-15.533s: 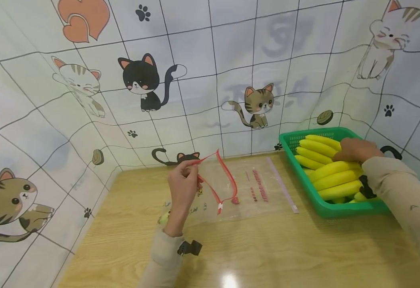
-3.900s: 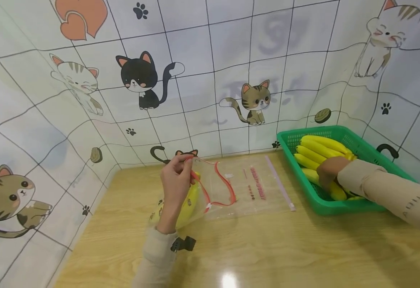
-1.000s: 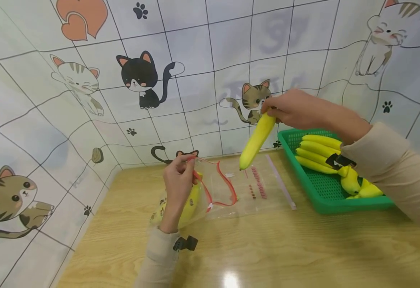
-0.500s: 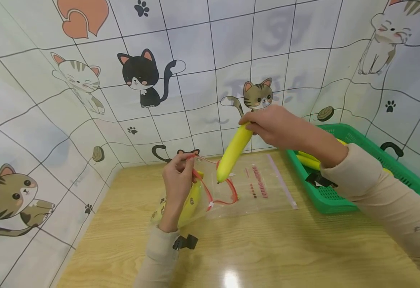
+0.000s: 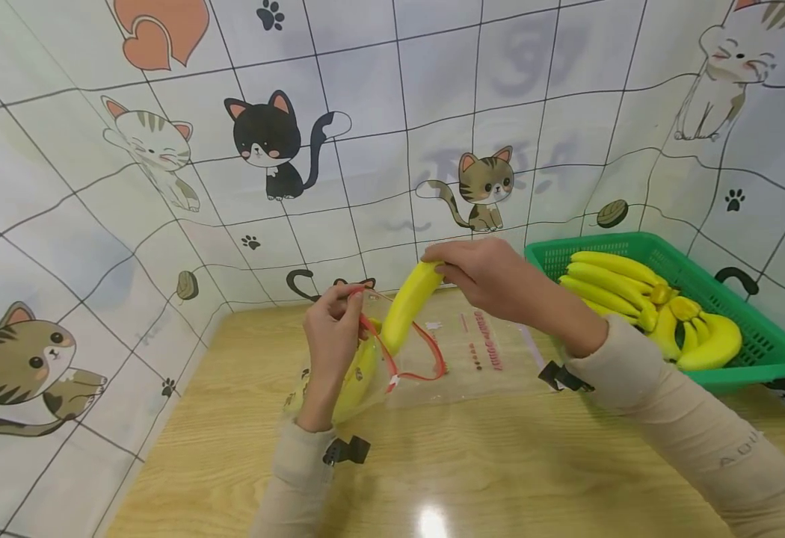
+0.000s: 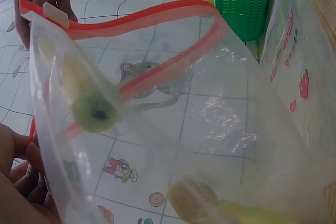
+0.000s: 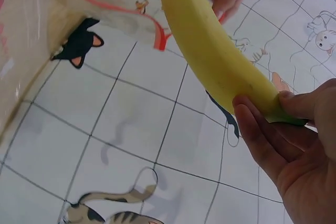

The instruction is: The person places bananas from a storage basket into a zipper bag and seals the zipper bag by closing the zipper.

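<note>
Banana (image 5: pixel 409 302) pinched by right hand (image 5: pixel 493 276); left hand (image 5: pixel 330 332) pinches open zip bag (image 5: pixel 433 359).

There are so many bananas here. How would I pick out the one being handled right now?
Start at the green basket on the right of the wooden table and look left to the clear zip bag with a red rim. The banana is the one held by its end in the right hand, tip poking into the bag's mouth. The others lie in the basket or already inside the bag.
</note>
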### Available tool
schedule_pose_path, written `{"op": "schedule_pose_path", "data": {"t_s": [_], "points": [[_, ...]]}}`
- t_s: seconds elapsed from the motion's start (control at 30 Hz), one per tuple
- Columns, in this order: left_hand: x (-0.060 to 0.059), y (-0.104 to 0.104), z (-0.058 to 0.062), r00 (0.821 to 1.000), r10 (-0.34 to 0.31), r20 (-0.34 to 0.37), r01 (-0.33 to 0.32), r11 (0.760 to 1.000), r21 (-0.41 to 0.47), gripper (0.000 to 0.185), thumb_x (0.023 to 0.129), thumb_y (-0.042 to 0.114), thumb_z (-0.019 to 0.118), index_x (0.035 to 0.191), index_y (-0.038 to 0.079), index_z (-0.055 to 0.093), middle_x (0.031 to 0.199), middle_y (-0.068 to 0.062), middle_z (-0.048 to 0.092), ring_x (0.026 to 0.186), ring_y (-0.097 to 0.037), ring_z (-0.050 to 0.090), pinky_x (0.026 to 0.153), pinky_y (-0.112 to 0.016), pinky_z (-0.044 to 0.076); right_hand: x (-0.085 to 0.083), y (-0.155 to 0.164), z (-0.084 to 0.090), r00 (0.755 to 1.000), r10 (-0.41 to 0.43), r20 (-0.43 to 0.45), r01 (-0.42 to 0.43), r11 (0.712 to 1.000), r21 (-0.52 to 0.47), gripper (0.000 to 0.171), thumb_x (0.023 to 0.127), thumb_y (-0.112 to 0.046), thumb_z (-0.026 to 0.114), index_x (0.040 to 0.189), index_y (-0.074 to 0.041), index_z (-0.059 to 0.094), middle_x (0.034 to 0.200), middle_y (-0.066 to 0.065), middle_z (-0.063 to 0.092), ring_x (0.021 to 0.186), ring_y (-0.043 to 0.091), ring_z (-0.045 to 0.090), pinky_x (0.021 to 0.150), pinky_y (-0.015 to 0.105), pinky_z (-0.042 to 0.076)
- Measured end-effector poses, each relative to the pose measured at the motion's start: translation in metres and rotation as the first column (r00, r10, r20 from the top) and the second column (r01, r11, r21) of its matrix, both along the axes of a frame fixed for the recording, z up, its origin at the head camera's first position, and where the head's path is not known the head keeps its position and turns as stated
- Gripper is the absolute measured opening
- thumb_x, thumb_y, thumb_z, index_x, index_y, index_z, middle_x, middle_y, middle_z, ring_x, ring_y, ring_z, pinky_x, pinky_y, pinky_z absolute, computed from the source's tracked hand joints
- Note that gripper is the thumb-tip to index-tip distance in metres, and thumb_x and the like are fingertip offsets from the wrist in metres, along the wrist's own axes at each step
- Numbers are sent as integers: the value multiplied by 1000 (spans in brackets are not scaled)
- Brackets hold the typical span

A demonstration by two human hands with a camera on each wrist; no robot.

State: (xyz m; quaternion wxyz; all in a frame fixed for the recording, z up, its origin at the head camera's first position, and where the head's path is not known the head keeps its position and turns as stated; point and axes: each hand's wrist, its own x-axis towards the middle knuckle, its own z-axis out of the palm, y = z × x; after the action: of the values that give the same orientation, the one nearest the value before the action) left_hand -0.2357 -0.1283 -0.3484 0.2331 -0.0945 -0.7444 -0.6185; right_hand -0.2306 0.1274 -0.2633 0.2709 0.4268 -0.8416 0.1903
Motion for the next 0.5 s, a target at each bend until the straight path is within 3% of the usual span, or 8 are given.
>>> {"op": "schedule_pose_path", "data": {"t_s": [0.23, 0.5], "points": [[0, 1, 1, 1000, 3, 24, -3, 1000, 4, 15, 101, 12, 66, 111, 8, 77, 60, -8, 62, 41, -13, 54, 42, -21, 47, -1, -15, -30, 999, 45, 17, -42, 991, -128, 29, 93, 0, 72, 122, 1, 71, 120, 14, 76, 98, 24, 78, 82, 34, 64], [-2, -2, 2, 999, 35, 31, -35, 999, -10, 15, 101, 12, 66, 109, 5, 77, 59, -2, 61, 42, -10, 52, 43, -19, 44, -3, -35, -56, 995, 88, 35, -74, 952, -298, 28, 91, 4, 73, 119, 2, 74, 119, 18, 76, 81, 16, 77, 69, 24, 62]]}}
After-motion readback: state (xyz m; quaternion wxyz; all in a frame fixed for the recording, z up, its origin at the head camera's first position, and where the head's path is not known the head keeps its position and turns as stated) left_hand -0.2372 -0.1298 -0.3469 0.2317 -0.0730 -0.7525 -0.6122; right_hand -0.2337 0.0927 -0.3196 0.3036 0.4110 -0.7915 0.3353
